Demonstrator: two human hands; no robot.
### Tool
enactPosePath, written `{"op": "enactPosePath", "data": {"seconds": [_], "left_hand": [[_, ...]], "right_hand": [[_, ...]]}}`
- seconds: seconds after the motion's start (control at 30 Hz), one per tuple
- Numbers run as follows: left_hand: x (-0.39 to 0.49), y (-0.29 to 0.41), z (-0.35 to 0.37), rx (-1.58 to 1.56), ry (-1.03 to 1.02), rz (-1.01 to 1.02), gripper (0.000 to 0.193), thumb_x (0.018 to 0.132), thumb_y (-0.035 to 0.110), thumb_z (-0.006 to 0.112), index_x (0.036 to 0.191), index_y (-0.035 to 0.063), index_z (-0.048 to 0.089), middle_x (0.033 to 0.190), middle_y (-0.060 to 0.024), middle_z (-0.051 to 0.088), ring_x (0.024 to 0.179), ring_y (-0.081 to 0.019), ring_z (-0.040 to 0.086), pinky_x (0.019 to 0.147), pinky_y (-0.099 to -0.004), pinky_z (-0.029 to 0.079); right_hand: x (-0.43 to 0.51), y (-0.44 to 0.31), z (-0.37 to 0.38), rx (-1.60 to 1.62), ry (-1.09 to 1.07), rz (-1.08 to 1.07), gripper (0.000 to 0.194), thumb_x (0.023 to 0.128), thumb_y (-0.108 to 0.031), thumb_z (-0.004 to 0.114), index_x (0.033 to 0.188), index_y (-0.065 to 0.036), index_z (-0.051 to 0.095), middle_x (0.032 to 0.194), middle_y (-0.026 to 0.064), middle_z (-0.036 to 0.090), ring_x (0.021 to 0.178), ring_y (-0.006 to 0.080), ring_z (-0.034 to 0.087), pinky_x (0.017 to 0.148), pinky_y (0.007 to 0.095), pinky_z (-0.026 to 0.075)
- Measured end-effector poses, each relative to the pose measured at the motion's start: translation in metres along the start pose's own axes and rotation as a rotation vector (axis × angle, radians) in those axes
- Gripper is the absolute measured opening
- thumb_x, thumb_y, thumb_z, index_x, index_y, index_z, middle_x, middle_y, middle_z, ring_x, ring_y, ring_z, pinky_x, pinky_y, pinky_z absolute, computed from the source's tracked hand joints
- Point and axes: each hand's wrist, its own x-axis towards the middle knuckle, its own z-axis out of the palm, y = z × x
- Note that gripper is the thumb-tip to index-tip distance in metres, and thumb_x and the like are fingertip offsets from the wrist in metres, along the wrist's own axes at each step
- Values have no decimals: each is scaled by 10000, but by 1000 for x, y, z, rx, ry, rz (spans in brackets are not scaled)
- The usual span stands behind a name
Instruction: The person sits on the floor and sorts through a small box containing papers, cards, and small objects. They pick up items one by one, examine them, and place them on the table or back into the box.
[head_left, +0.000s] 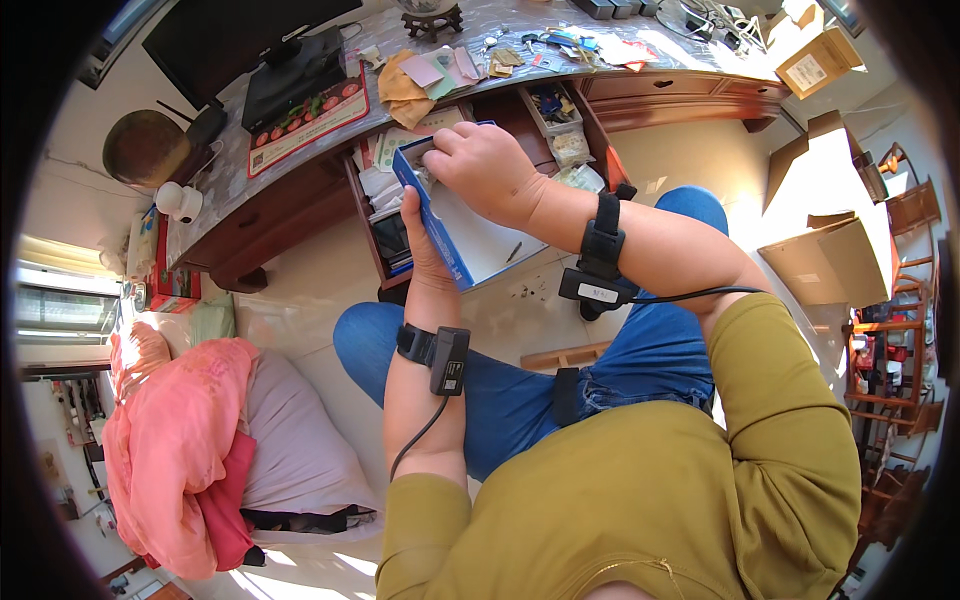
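My left hand (424, 238) grips the near-left wall of a shallow blue cardboard box (442, 232) with a white inside, its thumb up along the outside. Over the box's far-left corner is my right hand (480, 169), its fingers curled down to the inside; whether they pinch something is hidden. A small dark slender object (514, 251) lies on the white bottom of the box. Beneath the box an open wooden desk drawer (365, 214) holds papers, a dark flat object and, at its right, a tray (551, 112) of small items.
On the plastic-covered desk (465, 105) lie an orange cloth (405, 88), paper slips, keys and cables, near a monitor (225, 45). An open cardboard carton (832, 247) stands at right. A pink cloth (176, 450) covers bedding at left. Dark bits (534, 289) dot the floor.
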Motion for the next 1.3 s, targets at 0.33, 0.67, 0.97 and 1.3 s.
{"op": "enactPosePath", "data": {"seconds": [0.33,0.67,0.97,1.3], "left_hand": [[9,4,-7,-5,3,35,823,810,626,554,1404,84,380,1329,-130,520,1202,-285,528,1020,-435,434],[6,9,-11,104,-32,73,830,816,636,521,1412,76,373,1363,-137,491,1224,-299,495,1041,-429,389],[7,7,-18,22,11,93,787,779,552,632,1350,46,438,1262,-142,567,1133,-291,570,986,-420,454],[13,3,-23,19,-22,11,737,786,539,628,1314,50,472,1216,-136,591,1098,-276,590,967,-413,469]], "right_hand": [[-7,5,-6,-239,-275,154,76,666,-148,637,712,-112,686,772,48,607,794,220,585,612,317,477],[5,25,-65,377,-674,439,154,718,-159,661,829,-61,702,767,147,663,724,330,649,663,411,526],[-16,-15,-43,105,-856,208,100,677,-62,647,749,-35,711,746,164,669,714,343,667,637,386,543],[-4,15,-44,1106,-837,623,211,754,-147,619,886,-6,704,771,152,681,716,245,668,650,341,520]]}}
